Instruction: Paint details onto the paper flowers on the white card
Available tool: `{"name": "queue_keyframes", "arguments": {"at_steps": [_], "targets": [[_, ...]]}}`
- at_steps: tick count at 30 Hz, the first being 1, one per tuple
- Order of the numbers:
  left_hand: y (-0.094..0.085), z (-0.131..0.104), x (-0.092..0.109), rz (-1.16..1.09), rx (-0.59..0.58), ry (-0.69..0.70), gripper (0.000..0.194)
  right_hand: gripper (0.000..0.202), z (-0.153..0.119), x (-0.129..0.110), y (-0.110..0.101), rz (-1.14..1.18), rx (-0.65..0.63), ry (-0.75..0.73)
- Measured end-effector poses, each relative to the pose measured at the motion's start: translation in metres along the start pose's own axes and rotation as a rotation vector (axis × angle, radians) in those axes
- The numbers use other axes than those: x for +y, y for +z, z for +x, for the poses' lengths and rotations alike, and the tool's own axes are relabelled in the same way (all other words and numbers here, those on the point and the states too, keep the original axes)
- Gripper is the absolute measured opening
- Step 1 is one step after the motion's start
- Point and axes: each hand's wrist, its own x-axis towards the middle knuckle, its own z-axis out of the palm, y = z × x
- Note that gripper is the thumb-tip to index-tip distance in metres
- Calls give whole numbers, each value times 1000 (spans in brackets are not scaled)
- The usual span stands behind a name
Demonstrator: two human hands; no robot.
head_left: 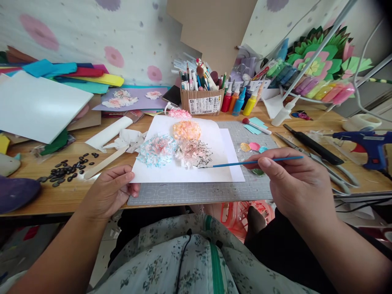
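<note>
A wooden table (65, 200) bears a grey cutting mat (196, 194), small black pieces (61, 173) left of it, a cardboard box (185, 101) behind, a blue glue gun (372, 143) right.

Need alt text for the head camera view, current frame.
The right hand holds a thin blue paintbrush, its tip at three ruffled paper-like flowers on white paper, which the left hand holds by its corner. Paint palette at right, black pebbles at left, craft supplies behind.

Smooth wood tabletop (101, 200); matt white paper (220, 173), glossy plastic glue gun (375, 145)
</note>
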Motion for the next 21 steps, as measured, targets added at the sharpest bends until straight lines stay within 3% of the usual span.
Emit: {"name": "queue_keyframes", "arguments": {"at_steps": [21], "targets": [[0,1,-1,-18,28,18,24,3,1,-3,0,-31,3,0]]}}
